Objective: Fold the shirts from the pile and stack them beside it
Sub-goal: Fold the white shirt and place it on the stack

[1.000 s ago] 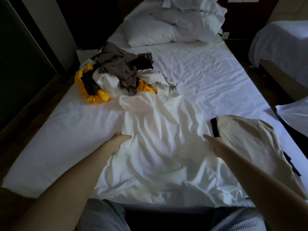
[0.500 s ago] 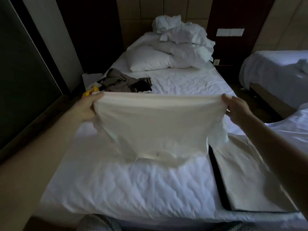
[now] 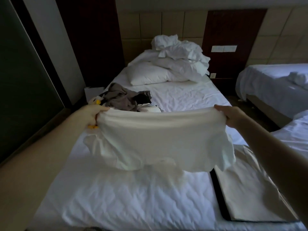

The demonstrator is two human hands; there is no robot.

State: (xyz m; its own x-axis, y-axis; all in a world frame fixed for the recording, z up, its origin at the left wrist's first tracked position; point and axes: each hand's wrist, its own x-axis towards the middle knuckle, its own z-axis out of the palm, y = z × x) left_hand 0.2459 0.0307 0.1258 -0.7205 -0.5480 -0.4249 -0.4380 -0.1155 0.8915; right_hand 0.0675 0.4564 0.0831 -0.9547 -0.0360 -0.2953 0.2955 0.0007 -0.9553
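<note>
Progress judged partial: a folded cream shirt [image 3: 246, 194] lay stacked on a dark garment [image 3: 220, 197] at the near right of the white-sheeted bed [image 3: 116, 197]. The crumpled grey, black and yellow clothes pile [image 3: 123, 100] lay unfolded at far left. The white cotton shirt [image 3: 160, 135] hung above mid-bed, long axis left to right, loose ends pointing down. The left hand [image 3: 90, 115] and right hand [image 3: 233, 116] each had a grip clenched on an upper corner.

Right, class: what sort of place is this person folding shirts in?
Probably a hotel twin room: a white-sheeted bed, a second bed alongside, and a panelled headboard wall with a switch plate.
</note>
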